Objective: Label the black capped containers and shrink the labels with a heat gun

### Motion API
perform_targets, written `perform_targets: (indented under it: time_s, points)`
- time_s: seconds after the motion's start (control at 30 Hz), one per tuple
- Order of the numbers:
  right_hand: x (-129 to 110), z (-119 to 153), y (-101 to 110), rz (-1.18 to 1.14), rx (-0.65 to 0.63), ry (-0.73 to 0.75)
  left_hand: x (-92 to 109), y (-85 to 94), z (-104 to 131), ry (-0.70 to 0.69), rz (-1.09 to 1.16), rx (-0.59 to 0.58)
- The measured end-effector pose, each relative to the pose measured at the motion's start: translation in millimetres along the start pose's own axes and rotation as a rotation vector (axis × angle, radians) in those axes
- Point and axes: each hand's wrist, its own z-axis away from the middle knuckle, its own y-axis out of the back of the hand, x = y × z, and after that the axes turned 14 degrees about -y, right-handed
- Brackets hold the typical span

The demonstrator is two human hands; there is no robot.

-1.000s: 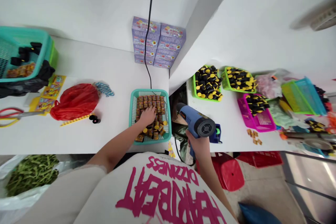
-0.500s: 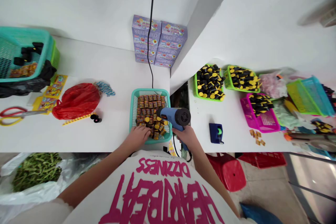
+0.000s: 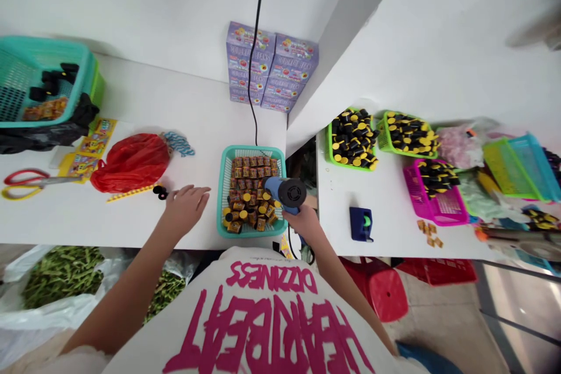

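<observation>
A person in a white shirt [image 3: 245, 318] stood at a white worktop [image 3: 144, 222], close to a turquoise basket [image 3: 220, 204]. Lower left of the basket, a bag of green strips [image 3: 61, 277] sat below the worktop. A blue tape dispenser [image 3: 358, 225] stood well right of the basket. At the basket's right rim, the right hand [image 3: 304, 221] had its fingers wrapped around a blue heat gun [image 3: 289, 191]. Left of the basket, near small black pieces [image 3: 160, 192], the left hand [image 3: 184, 210] had its fingers loosely spread. Inside the basket, brown-wrapped pieces [image 3: 246, 173] lay jumbled nearer, in rows farther back. Purple boxes [image 3: 294, 64] rose beyond the basket.
</observation>
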Motion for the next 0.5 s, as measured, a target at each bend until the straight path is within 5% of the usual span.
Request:
perform_targets:
  time_s: [0.13, 0.23, 0.37, 0.5]
  points:
    - [17, 11, 17, 0.018, -0.025, -0.036, -6, 18.1, -25, -0.010, -0.033, 0.036]
    - [33, 22, 30, 0.026, -0.039, -0.052, 6, 12.3, -57, -0.044, 0.037, -0.015]
    - [53, 31, 42, -0.007, -0.012, -0.080, 46, -32.7, -108, -0.192, 0.146, -0.160]
    - [64, 32, 48, -0.187, 0.162, -0.113, 96, -94.5, -142, -0.296, 0.198, -0.224]
